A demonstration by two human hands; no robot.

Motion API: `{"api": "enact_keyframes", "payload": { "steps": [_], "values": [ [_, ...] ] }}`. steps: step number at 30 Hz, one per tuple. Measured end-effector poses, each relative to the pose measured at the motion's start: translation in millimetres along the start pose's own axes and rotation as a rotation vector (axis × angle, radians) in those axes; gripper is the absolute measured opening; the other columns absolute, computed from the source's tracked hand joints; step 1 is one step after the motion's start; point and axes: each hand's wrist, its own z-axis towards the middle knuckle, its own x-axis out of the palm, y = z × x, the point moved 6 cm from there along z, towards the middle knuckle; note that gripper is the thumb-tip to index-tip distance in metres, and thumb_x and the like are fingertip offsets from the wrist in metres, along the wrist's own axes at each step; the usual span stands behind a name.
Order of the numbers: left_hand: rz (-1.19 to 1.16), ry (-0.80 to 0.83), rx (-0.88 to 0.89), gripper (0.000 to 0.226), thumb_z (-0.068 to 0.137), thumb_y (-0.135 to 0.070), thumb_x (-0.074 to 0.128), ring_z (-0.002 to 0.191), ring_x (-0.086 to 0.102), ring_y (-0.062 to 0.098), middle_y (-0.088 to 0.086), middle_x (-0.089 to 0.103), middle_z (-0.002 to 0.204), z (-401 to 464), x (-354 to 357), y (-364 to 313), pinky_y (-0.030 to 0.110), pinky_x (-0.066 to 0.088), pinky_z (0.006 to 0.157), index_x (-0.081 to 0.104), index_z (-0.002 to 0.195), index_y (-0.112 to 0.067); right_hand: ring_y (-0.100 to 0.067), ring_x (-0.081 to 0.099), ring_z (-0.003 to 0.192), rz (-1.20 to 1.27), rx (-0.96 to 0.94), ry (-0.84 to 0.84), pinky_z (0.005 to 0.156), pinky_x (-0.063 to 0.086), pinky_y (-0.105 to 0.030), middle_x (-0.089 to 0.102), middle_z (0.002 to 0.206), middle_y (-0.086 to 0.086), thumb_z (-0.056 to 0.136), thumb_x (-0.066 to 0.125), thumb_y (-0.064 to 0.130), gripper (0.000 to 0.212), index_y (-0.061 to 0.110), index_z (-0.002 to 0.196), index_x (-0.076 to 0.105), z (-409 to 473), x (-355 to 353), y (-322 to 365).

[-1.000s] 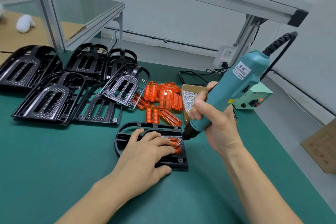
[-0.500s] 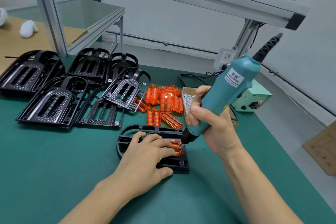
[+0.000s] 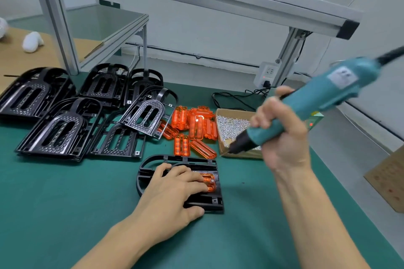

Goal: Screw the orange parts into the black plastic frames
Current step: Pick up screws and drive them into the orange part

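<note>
Orange plastic shows under the fingers [image 3: 192,179] of the left hand [image 3: 172,199], which lie straight and close together, pressing an orange part [image 3: 208,181] down into the black frame [image 3: 153,161] on the green counter [image 3: 65,214]. The thumb rests against the frame's near edge. The right hand [image 3: 282,137] has its fingers curled round a teal electric screwdriver [image 3: 306,111], whose dark tip hangs over the near corner of a cardboard box of screws [image 3: 231,124], just right of the frame and beyond it.

Both pieces look like light, stiff moulded plastic. The frame is thin-ribbed and would likely slide on the mat unless held flat, so a palm pressing near the screw point seems the best hold. The orange part looks glossy and a little slippery, probably cracking if a screw is over-driven; pinching its long edges would suit it.

Beyond the frame lies a pile of spare orange parts [image 3: 192,124], roughly eight, though overlaps make the count uncertain. Left of that pile, black frames [image 3: 59,129] sit in stacks: about six on top, how many beneath cannot be told. One screwdriver, one screw box, one frame being worked. A wall socket [image 3: 267,73] and a green power unit [image 3: 314,121] stand beyond the box.
</note>
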Motion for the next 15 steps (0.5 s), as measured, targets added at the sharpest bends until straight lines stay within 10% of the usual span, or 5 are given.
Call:
{"api": "enact_keyframes", "payload": {
  "steps": [10,15],
  "values": [
    [-0.122,-0.268,0.012,0.014,0.09,-0.038,0.057,0.089,0.048,0.004,-0.019,0.063,0.091,83.0,-46.4,-25.4,0.032,0.025,0.094,0.07,0.093,-0.034,-0.009,0.043,0.046,-0.069,-0.16,-0.376,0.052,0.042,-0.021,0.044,0.054,0.006,0.083,0.057,0.004,0.02,0.021,0.087,0.05,-8.4,-62.6,24.2],
    [-0.007,-0.139,-0.061,0.011,0.091,-0.026,0.061,0.09,0.051,0.012,-0.011,0.068,0.093,154.6,-29.8,-34.8,0.035,0.028,0.094,0.072,0.092,-0.027,-0.011,0.043,0.045,-0.095,-0.172,-0.413,0.053,0.04,-0.024,0.045,0.057,0.003,0.077,0.063,0.006,0.02,0.02,0.087,0.053,-12.1,-66.9,19.4]
  ]
}}
